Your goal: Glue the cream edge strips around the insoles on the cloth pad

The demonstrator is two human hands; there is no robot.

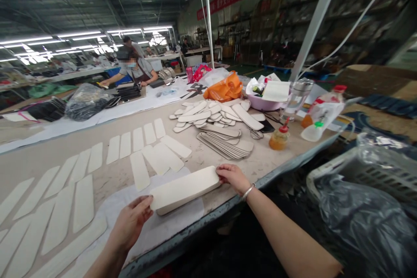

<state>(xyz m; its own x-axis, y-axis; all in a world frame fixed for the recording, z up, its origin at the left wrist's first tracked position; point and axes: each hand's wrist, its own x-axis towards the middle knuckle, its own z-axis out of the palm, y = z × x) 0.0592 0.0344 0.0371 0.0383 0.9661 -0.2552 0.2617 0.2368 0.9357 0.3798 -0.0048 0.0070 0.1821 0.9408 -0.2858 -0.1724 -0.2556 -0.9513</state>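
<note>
Between my two hands, near the table's front edge, is a long cream panel [185, 186] with rounded corners. My left hand [135, 217] pinches its left end, and my right hand [233, 177], with a bracelet at the wrist, pinches its right end. Under it, another piece shows along the lower edge, above a whitish sheet [192, 209] on the table. Several cream pieces [139, 169] lie flat in rows to the left and behind. Beyond my right hand are a fanned stack of panels [228, 145] and a loose heap of them [208, 113].
Glue bottle with red tip [279, 138], scissors [256, 134], clear bottle with green tip [312, 131], purple basin [265, 103] and orange bag [224, 89] stand at the right and back. A crate [339, 160] is beside the table. A person [143, 69] works across it.
</note>
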